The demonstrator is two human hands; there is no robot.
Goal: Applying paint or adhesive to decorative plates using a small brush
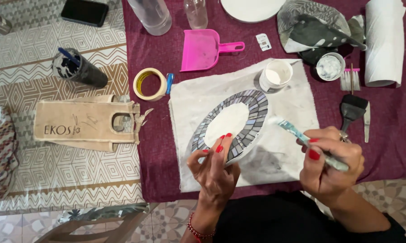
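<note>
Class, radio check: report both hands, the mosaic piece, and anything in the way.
Left hand grips mosaic ring, tilted over white cloth. Right hand holds brush, tip at ring's edge. Open white pot stands beyond, apart.

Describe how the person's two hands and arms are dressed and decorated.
Both hands are bare, with nails painted glossy red. The left hand has a thin bracelet of small red beads at the wrist. The right hand wears a ring on one finger. The forearms are uncovered; no sleeves show, only a black garment at the body.
</note>
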